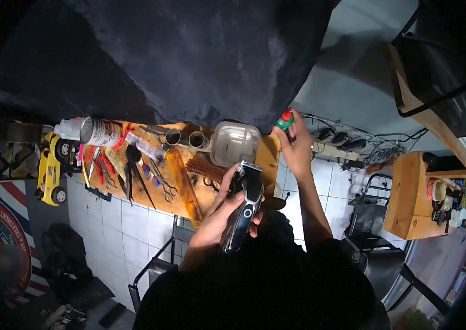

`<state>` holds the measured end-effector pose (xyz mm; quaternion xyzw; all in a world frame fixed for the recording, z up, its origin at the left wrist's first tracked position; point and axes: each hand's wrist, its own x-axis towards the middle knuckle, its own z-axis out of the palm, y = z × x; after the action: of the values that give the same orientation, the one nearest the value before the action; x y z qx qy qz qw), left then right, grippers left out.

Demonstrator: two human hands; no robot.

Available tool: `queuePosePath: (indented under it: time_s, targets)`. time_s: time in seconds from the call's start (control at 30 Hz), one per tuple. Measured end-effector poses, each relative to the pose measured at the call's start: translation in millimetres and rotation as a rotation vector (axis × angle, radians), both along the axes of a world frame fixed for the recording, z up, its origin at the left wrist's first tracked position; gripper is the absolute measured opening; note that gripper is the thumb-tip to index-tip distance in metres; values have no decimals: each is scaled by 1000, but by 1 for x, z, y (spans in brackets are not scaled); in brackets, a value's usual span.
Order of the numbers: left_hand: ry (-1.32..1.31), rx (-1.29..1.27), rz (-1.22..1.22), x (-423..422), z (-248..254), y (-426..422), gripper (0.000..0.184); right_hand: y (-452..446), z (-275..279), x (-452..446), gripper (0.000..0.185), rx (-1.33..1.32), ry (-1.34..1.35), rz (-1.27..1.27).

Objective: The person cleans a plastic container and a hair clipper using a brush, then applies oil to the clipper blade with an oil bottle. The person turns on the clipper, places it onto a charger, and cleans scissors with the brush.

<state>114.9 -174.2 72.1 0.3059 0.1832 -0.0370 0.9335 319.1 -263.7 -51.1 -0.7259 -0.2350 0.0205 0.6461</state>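
Observation:
My left hand (219,223) is wrapped round a black hair clipper (248,199), its metal blade end pointing up and away from me. Further right, my right hand (298,146) grips a small green bottle (283,121) with a red cap, just past the right end of the wooden table (270,159). Beyond the clipper, a clear plastic container (235,144) sits near the table's right end. A brown comb (205,166) and an amber, flat strip-like piece (182,187) lie left of the clipper. Scissors (168,187) rest near the table's front edge.
Pliers with red handles (102,165), a white labelled can (101,132) and two metal cups (196,139) crowd the table. A yellow toy car (52,170) stands at its left end. Cables (365,144) run along the wall at right, above a wooden cabinet (409,206).

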Motion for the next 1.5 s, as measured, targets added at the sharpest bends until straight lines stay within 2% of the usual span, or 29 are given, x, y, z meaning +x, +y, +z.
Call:
queuePosePath:
  time_s: [0.23, 0.33, 0.43, 0.53, 0.6, 0.63, 0.67, 0.7, 0.77, 0.8, 0.87, 0.9, 0.97, 1.0, 1.03, 1.1, 1.2, 1.3, 1.43, 1.5]
  targets:
    - [49, 23, 55, 8, 2, 0, 69, 3, -7, 15, 55, 43, 24, 79]
    - [60, 25, 58, 11, 1, 0, 69, 0, 5, 14, 54, -227, 9, 86]
    - [60, 36, 40, 14, 0, 2, 71, 8, -19, 12, 54, -131, -197, 80]
    - [45, 8, 49, 14, 0, 1, 72, 4, -10, 5, 54, -197, -132, 105]
    - [73, -5, 74, 13, 4, 1, 73, 1, -1, -4, 56, -215, -210, -2]
    - [71, 0, 49, 7, -9, 4, 65, -1, 5, -9, 57, -224, -250, -54]
    - [36, -7, 67, 4, -10, 5, 61, -4, 14, -17, 48, -200, -307, -117]
    - [3, -14, 86, 4, -8, 6, 61, -7, 24, -28, 43, -80, -140, -81]
    - [-69, 169, 161, 5, -12, 9, 59, -16, 47, -53, 35, 153, 198, -8]
    - [-38, 265, 192, 3, -13, 11, 59, -20, 71, -66, 28, 183, 270, 60]
    - [-24, 359, 274, -1, -14, 10, 60, -29, 92, -86, 20, 204, 392, 362]
    - [1, 376, 292, 4, -11, 5, 75, -33, 99, -96, 18, 212, 453, 510]
    - [-97, 282, 221, -2, -4, 9, 73, -38, 107, -112, 23, -51, 261, 697]
    - [-72, 337, 256, -5, -8, 9, 72, -31, 121, -122, 21, -13, 349, 716]
    - [-70, 400, 273, -8, -8, 9, 71, -30, 120, -126, 24, -172, 398, 753]
    - [-33, 448, 308, -14, -4, 8, 68, -17, 102, -147, 27, 187, 522, 657]
    - [-167, 552, 367, -27, -12, 15, 43, -13, 89, -162, 28, 60, 482, 617]
    - [-147, 610, 402, -41, -11, 17, 42, -3, 93, -180, 29, 112, 409, 546]
    - [-174, 599, 367, -60, -11, 20, 39, -4, 113, -189, 31, -37, 302, 574]
    - [-180, 712, 352, -66, -9, 23, 38, -6, 109, -198, 33, -92, 329, 560]
